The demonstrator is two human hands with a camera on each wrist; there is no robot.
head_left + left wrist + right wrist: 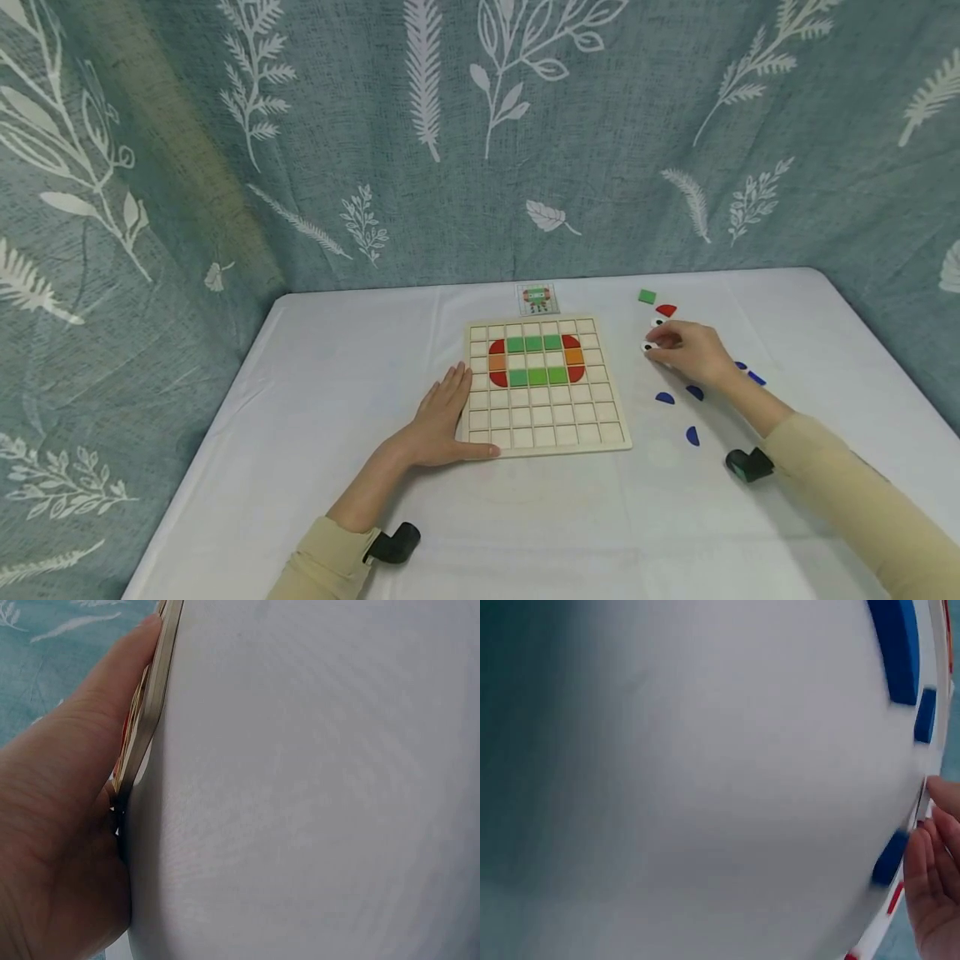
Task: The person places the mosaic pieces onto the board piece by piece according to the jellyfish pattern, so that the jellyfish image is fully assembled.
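Pale wood forms the square grid board (540,435) that lies on the white-covered tabletop (360,375) in the head view. A ring of red, orange and green pieces (537,377) sits in its cells, towards the far side. The left hand (438,433) lies along the board's left edge, its fingers extended forward and its thumb stretched sideways onto the near left corner; the forearm comes up from the lower left in a beige sleeve (322,562). Well to the right of the board, the right hand (692,348) reaches in from the lower right, wrist bent over, thumb and fingertips pinching a white piece with a black dot (648,347). Just beyond it lie a second dotted piece (658,322), a red wedge (666,310) and a green square (647,296). Blue half-rounds (664,398) are scattered nearer the forearm, and a small picture card (537,299) lies behind the board.

From the left wrist, the thumb stretches up along the board's side, its tip at the edge; the other fingers are mostly hidden.

From the right wrist, the thumb and fingers meet at the right border around something thin and pale, with blurred blue pieces close by.
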